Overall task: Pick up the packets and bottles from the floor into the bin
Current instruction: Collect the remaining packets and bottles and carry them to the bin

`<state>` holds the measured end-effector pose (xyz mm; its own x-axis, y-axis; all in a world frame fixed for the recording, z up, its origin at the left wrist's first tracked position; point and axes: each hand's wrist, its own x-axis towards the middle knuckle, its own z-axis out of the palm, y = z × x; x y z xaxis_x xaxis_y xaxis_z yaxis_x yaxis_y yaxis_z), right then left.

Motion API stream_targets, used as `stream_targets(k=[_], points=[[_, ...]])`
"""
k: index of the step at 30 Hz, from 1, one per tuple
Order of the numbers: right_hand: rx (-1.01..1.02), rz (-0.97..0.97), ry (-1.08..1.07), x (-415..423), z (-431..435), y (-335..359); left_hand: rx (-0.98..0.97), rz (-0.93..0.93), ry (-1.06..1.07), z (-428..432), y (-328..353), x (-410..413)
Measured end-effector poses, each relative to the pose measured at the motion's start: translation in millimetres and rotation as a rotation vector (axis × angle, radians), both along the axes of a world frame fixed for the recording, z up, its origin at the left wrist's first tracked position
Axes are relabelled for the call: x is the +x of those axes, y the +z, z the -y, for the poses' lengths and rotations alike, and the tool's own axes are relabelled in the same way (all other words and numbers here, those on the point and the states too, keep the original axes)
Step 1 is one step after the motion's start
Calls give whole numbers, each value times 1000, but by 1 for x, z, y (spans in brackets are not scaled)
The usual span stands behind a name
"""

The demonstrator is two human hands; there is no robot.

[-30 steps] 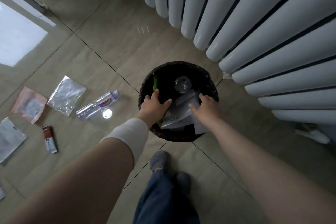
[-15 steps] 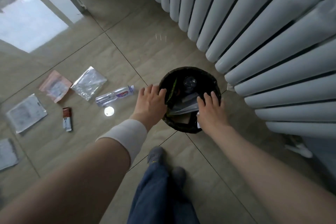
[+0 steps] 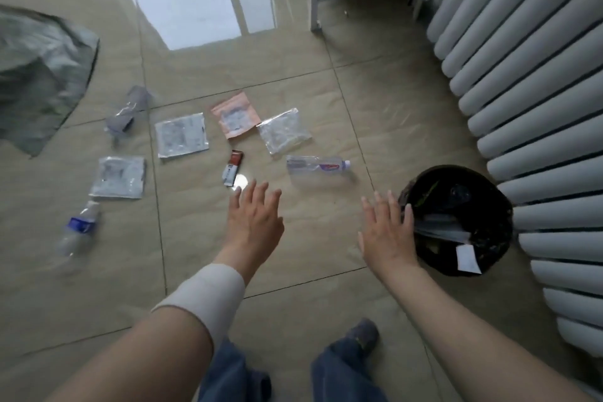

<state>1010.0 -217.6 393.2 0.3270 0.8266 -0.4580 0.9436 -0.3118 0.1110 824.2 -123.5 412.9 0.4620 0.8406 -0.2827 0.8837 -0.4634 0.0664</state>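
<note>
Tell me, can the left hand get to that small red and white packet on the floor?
Probably yes. The left hand is open and empty, and only bare floor lies between it and the small red and white packet.

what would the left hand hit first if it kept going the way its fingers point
Probably the small red and white packet, lying just past the fingertips of the open left hand, slightly to their left. Height above the floor is unclear, so the hand might pass over it.

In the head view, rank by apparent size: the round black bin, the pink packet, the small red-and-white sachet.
1. Round black bin, largest.
2. Pink packet.
3. Small red-and-white sachet, smallest.
The bin lies nearer the camera, which adds to its apparent size.
</note>
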Motion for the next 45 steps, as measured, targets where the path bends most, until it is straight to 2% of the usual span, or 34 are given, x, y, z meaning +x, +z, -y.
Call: stream_targets(k=[6,11,18,28,33,39,45], points=[[75,-79,152,-162,-63,15,38,8,170,-24,5,-160],[32,-130,299,-300,-99,13,37,6,317,-28,2,-295],[31,-133,445,-419,-152,14,-8,-26,537,-37,-2,-425],[-97,-229,489,-468,-246,-10,-101,-7,740,-98,-21,-486],[-163,-199,551,-481,-318,-40,-149,-6,831,-147,-51,-503],[-198,-207,606,-500,-392,-55,-178,35,882,-219,-76,-512],[-245,-202,538,-509,-434,-52,-210,97,856,-287,-80,-519]])
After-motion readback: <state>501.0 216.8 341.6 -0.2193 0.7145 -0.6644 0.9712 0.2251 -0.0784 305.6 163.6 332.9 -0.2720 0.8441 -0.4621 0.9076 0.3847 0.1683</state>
